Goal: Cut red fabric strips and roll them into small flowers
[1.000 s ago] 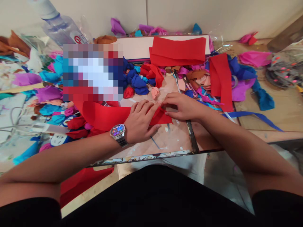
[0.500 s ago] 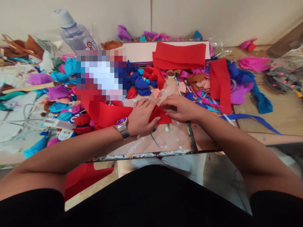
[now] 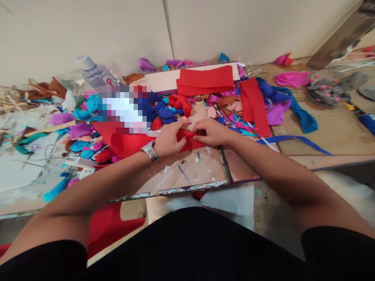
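Note:
A long red strip of crepe paper point(image 3: 133, 143) runs across the board and under my fingers. My left hand point(image 3: 170, 137), with a metal watch point(image 3: 150, 150) at the wrist, lies over the strip, its thumb and fingers closing on it. My right hand point(image 3: 212, 132) pinches the strip's upper edge near its right end, fingers curled. Between the hands the strip looks folded over; its far side is partly hidden by my fingers. Just beyond them sit crumpled blue paper pieces point(image 3: 165, 111) and a crumpled red piece point(image 3: 182, 102).
Folded red sheets point(image 3: 205, 79) lie on a white box at the back, and another red strip point(image 3: 254, 107) lies to the right. A tape roll point(image 3: 199, 99), a blue ribbon point(image 3: 299, 138) and a water bottle point(image 3: 98, 72) stand or lie around. Colourful scraps point(image 3: 79, 130) crowd the left.
The camera view has shifted, with the scene turning slightly. My right hand has closed in on the strip's upper edge, and the strip's right end now looks folded along that edge.

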A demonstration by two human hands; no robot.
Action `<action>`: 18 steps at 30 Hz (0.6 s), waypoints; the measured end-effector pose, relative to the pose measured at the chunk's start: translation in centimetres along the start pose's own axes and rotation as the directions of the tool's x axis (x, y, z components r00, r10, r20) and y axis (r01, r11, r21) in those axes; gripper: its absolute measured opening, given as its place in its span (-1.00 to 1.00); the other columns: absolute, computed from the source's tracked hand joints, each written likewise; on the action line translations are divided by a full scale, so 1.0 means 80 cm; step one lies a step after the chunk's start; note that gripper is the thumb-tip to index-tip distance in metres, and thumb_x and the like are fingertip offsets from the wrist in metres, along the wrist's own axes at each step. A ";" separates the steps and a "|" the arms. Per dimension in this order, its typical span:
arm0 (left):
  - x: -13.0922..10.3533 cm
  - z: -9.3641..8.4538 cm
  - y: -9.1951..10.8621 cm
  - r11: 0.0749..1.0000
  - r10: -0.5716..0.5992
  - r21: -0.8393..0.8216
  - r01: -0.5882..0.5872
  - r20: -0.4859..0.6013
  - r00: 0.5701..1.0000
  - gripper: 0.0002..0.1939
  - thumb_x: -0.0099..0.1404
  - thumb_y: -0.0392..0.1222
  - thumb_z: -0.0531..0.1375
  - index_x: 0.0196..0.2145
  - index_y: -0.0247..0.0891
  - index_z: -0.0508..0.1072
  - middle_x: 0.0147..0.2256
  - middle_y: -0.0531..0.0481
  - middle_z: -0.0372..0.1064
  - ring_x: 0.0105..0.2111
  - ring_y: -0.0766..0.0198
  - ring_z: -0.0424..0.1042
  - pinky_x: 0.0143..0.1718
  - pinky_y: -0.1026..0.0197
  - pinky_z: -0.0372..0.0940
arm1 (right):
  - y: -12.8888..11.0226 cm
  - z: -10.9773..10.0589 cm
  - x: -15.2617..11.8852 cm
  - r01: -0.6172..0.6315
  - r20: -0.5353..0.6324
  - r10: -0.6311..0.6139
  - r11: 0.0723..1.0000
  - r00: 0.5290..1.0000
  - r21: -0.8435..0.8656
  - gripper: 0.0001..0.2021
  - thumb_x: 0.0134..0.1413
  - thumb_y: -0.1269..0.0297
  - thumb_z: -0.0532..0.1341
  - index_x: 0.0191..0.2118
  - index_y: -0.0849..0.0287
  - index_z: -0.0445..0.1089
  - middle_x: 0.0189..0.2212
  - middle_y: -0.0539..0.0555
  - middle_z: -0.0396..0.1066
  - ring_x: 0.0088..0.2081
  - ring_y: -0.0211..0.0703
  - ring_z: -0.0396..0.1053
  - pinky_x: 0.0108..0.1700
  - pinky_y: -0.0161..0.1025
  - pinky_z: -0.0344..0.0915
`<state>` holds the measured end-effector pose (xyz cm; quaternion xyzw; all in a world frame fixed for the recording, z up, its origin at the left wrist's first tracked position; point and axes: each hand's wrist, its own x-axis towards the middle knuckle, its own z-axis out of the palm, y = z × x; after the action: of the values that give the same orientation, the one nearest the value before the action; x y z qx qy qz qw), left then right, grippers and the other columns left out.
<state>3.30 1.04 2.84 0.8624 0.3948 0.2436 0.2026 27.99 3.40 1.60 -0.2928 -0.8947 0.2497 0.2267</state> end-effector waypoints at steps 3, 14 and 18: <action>0.018 0.003 0.002 0.993 -0.017 -0.117 0.018 0.011 1.000 -0.41 0.29 -0.15 0.21 0.27 -0.25 0.43 0.04 -0.12 0.61 0.04 0.04 0.60 0.21 -0.05 0.44 | 0.001 0.000 -0.001 -0.070 -0.060 0.070 0.998 0.996 -0.004 -0.88 0.18 0.25 0.29 -0.32 0.17 0.53 -0.44 0.00 0.47 -0.39 -0.17 0.30 -0.26 -0.23 0.13; 0.039 0.024 -0.020 0.971 -0.102 -0.230 0.060 -0.173 0.980 -0.71 0.35 -0.20 0.21 0.00 -0.25 0.56 -0.04 -0.09 0.64 -0.04 0.15 0.62 0.13 0.06 0.48 | 0.011 0.004 -0.003 -0.179 -0.254 0.217 0.970 0.942 0.165 -0.67 0.12 0.25 0.36 0.01 0.17 0.55 -0.36 0.01 0.58 -0.39 -0.19 0.43 -0.25 -0.26 0.28; 0.037 0.025 -0.020 0.972 -0.132 -0.219 0.084 -0.215 0.968 -0.74 0.38 -0.19 0.19 -0.03 -0.25 0.57 -0.04 -0.10 0.64 -0.04 0.13 0.61 0.15 0.03 0.47 | 0.003 0.006 -0.002 -0.162 -0.291 0.203 0.974 0.935 0.158 -0.66 0.15 0.22 0.36 0.03 0.19 0.54 -0.32 0.03 0.58 -0.41 -0.21 0.41 -0.29 -0.26 0.29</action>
<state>5.22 4.03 1.15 0.7798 0.4343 0.3696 0.2583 27.93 3.36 1.02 -0.3941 -0.7995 0.2797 0.3568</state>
